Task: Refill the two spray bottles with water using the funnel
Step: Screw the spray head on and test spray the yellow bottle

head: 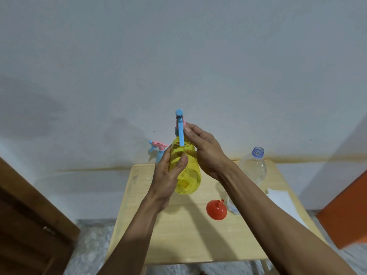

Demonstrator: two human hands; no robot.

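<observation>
I hold a yellow spray bottle (190, 169) up above the table. My left hand (170, 176) grips its body, thumb across the front. My right hand (204, 150) pinches the pink and blue spray head (180, 127) at the bottle's neck. A second spray bottle (158, 149), with a pink and blue trigger, stands behind my left hand at the table's far edge, mostly hidden. A red funnel (216, 209) lies on the table below my right forearm. A clear plastic water bottle (254, 165), uncapped, stands at the far right of the table.
The small wooden table (178, 241) stands against a white wall. A white sheet (286, 205) lies on its right side. A brown door (29, 225) is at the left and an orange panel (345, 213) at the right.
</observation>
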